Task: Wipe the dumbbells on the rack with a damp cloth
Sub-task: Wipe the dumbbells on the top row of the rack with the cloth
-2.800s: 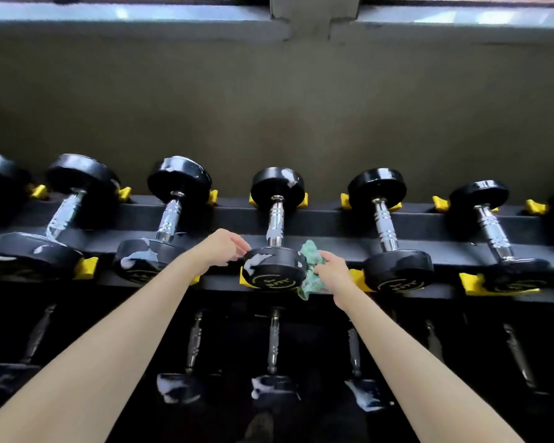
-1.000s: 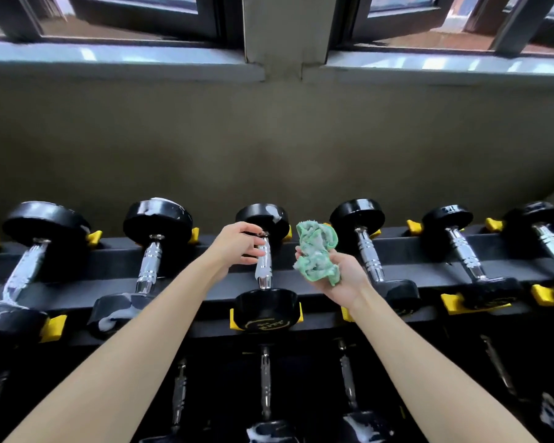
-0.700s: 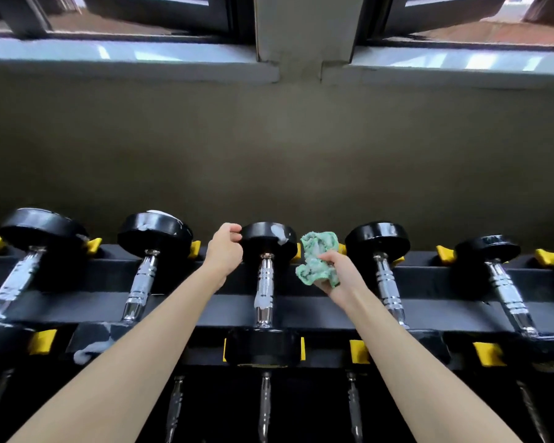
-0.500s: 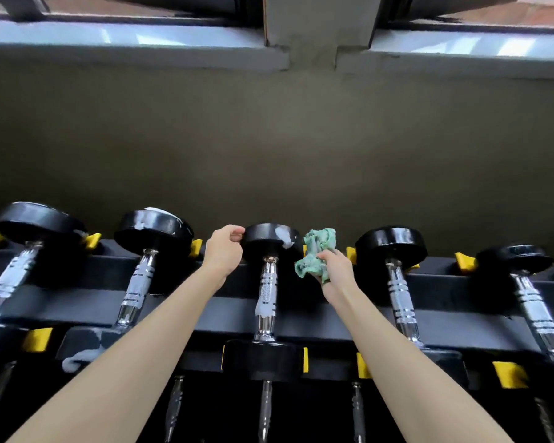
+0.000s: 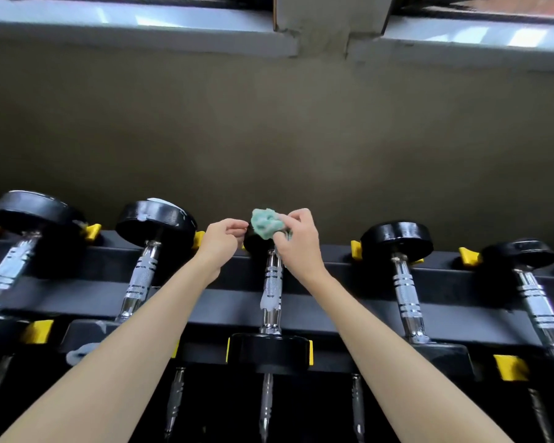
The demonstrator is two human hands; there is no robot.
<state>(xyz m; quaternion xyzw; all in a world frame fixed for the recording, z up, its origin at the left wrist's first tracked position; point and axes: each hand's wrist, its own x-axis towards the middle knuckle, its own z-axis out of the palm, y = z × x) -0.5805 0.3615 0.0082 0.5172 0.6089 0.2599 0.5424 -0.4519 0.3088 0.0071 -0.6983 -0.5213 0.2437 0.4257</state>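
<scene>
Green crumpled cloth pinched in the right hand should circle the far head of the black chrome-handled dumbbell, with the loosely curled left hand steadying.

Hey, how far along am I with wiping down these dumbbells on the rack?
Done: the middle dumbbell's near head looks clean. In hand: your right hand holds the green cloth against its far head, with your left hand beside it. Still to do: the white smear on its handle, and the white residue on the next dumbbell on your left.
</scene>
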